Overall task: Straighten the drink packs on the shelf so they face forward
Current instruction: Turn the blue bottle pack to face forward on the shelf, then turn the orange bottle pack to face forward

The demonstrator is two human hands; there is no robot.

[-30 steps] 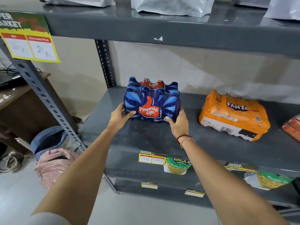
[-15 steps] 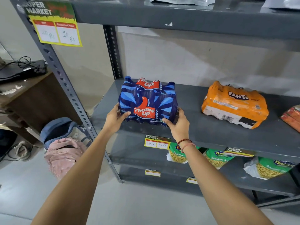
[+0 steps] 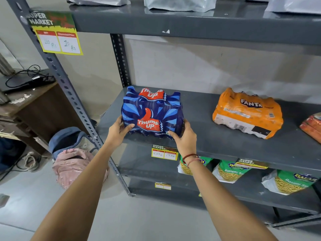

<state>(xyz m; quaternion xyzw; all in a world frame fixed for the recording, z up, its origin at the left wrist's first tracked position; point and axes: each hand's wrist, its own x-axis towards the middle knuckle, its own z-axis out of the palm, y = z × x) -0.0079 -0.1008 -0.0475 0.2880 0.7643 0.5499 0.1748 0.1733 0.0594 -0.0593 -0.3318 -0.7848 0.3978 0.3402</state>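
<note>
A blue Thums Up pack (image 3: 152, 113) stands on the left part of the grey middle shelf (image 3: 225, 143), its logo facing me. My left hand (image 3: 118, 132) grips its lower left corner and my right hand (image 3: 185, 137) grips its lower right corner. An orange Fanta pack (image 3: 247, 113) lies further right on the same shelf, turned at an angle with its barcode end towards the front. A red-orange pack (image 3: 312, 126) is cut off at the right edge.
Silver pouches (image 3: 177, 4) sit on the top shelf. Green snack bags (image 3: 229, 171) lie on the shelf below. Slotted uprights (image 3: 69, 91) frame the left side. A pink and blue backpack (image 3: 73, 153) rests on the floor beside a wooden desk (image 3: 26, 105).
The Thums Up pack stays between both hands and has turned slightly to face me squarely. My view has pulled back and tilted, showing more of the lower shelf.
</note>
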